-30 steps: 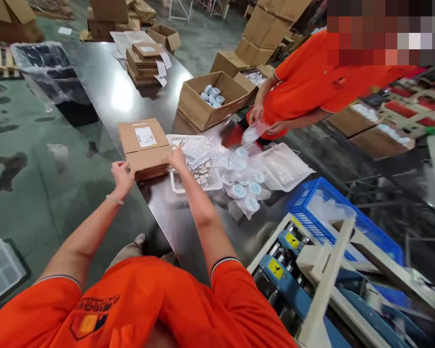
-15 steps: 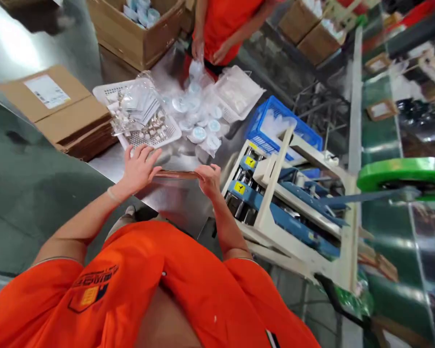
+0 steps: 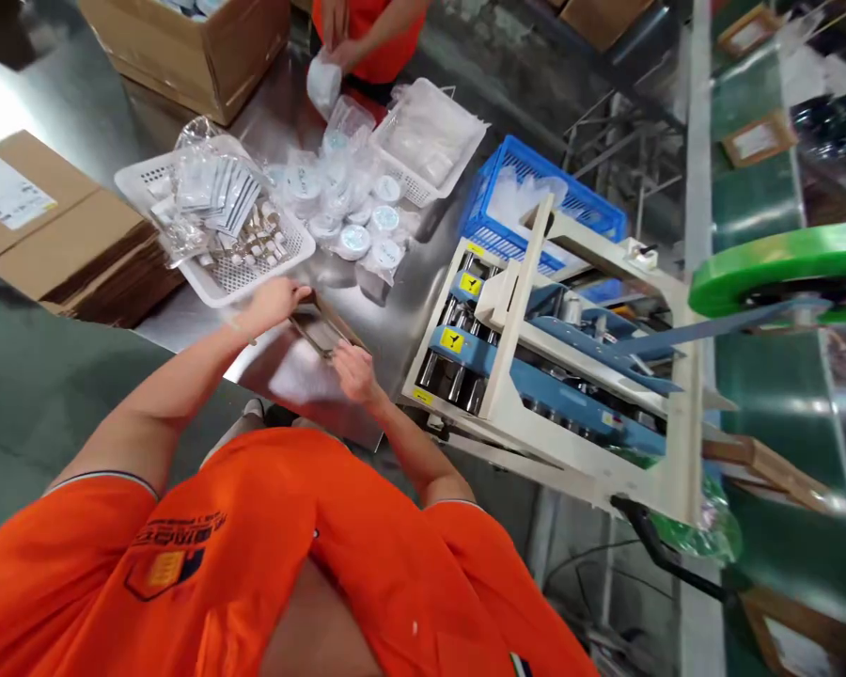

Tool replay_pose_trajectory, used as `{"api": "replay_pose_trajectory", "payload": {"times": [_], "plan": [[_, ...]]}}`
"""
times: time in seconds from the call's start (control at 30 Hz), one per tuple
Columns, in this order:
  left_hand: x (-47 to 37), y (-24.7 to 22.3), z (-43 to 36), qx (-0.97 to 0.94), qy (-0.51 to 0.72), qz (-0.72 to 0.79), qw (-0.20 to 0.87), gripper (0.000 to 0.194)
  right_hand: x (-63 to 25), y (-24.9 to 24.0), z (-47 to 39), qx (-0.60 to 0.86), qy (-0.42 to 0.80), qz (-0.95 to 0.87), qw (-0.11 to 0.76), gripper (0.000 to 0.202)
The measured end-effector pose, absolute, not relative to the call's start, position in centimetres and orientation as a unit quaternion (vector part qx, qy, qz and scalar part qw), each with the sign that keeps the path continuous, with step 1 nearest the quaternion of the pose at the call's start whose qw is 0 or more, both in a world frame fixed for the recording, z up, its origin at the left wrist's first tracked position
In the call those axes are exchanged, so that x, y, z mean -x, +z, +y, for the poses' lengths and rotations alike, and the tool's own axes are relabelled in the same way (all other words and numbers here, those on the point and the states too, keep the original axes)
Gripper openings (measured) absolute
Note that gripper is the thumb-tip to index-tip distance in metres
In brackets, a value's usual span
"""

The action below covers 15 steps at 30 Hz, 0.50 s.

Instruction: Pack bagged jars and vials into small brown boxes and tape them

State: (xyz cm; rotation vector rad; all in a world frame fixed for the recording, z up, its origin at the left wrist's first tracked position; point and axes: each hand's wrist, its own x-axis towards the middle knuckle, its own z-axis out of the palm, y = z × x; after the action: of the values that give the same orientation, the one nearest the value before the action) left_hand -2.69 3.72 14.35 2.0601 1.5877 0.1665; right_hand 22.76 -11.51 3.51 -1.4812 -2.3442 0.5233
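Observation:
A small cardboard box (image 3: 339, 325) is held between my two hands just above the metal table, spread into a slanted frame with an open middle. My left hand (image 3: 276, 303) grips its upper left corner. On the lower right side, my right hand (image 3: 354, 369) has its fingers closed on the box edge. Beyond my left hand lies a white basket (image 3: 210, 293) of flat packets and small white-and-metal parts. Clear-bagged round items with pale blue labels (image 3: 353, 241) are heaped farther back, right of that basket.
Flattened cartons (image 3: 63, 226) are stacked at left. A large carton (image 3: 204, 70), a second white basket (image 3: 430, 141) and a co-worker's hands (image 3: 345, 47) are at the back. A taping machine (image 3: 522, 376) and blue crate (image 3: 500, 212) stand right, beside a green conveyor (image 3: 768, 395).
The cardboard went from a thin flat piece to an opened frame. My right hand moved left and nearer my body; my left hand now grips a corner. The view shifted.

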Motion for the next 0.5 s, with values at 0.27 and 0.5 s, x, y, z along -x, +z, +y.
{"api": "replay_pose_trajectory", "payload": {"times": [0.27,0.5], "plan": [[-5.5,15.0,6.7,-0.817,0.026,0.547,0.181,0.051,-20.1,7.7,-2.7,0.563,0.183,-0.806,-0.006,0.010],[-3.1,13.8,6.7,-0.870,-0.011,0.452,0.199,0.040,-21.6,7.6,0.0,0.521,0.224,-0.823,0.036,0.038]]}}
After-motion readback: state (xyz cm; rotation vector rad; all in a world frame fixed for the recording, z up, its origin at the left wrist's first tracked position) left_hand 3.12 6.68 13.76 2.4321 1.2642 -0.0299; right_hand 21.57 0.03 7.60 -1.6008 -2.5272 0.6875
